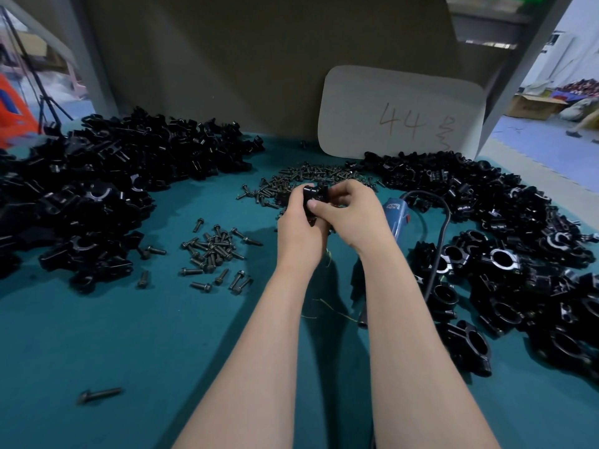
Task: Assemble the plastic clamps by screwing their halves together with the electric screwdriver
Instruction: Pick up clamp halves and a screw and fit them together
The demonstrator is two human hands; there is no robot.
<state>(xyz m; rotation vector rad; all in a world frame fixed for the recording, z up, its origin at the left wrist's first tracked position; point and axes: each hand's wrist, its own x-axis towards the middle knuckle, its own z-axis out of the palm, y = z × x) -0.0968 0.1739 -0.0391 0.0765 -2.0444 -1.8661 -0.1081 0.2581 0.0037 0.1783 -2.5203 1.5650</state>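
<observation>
Both hands meet at the middle of the table around one black plastic clamp (pixel 313 193). My left hand (pixel 299 222) grips it from below and the left, fingers curled round it. My right hand (pixel 351 213) holds it from the right, thumb pressed on its near face. Most of the clamp is hidden by the fingers. The blue electric screwdriver (pixel 397 218) lies on the teal table just right of my right wrist, its black cable (pixel 444 228) looping back over it. Neither hand touches it.
A big heap of loose black clamp halves (pixel 97 189) covers the left. Assembled clamps (pixel 505 264) pile up on the right. Black screws lie in a far pile (pixel 311 176) and a near cluster (pixel 215 251); one stray screw (pixel 99 394) sits near left. A card marked 44 (pixel 402 115) leans against the back wall.
</observation>
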